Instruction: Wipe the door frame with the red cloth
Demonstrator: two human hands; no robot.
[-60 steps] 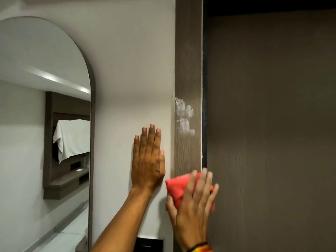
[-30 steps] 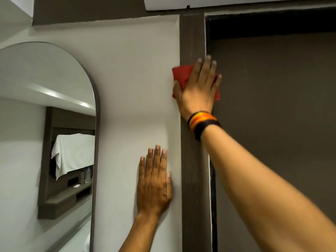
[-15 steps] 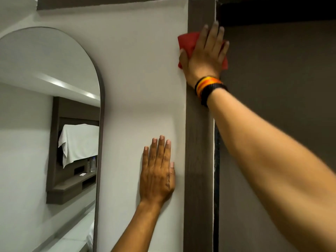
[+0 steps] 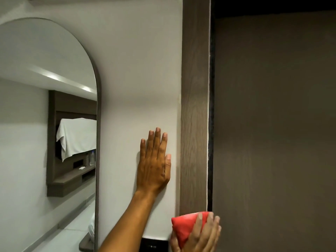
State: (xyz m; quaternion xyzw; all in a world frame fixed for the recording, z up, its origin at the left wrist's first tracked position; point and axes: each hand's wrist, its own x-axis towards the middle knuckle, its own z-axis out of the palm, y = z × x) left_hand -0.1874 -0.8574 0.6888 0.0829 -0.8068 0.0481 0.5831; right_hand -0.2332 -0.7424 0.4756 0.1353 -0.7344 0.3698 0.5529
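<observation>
The door frame point(image 4: 195, 106) is a vertical strip of brown wood grain between the white wall and the dark door. Low on the strip, at the bottom edge of the view, my right hand point(image 4: 201, 235) presses the folded red cloth point(image 4: 185, 226) flat against the wood. My fingers lie spread over the cloth; the wrist is out of view. My left hand point(image 4: 154, 166) rests flat on the white wall just left of the frame, fingers up and close together, holding nothing. The wood above the cloth shows no white smear.
An arched mirror point(image 4: 49, 133) with a thin dark rim hangs on the wall at left. The dark brown door point(image 4: 272, 133) fills the right side. A small dark wall fitting point(image 4: 154, 244) sits low between my arms.
My right hand has slid the red cloth down the frame from near the top corner to the bottom of the view. The white smear seen two seconds ago is gone. My left hand stays on the wall.
</observation>
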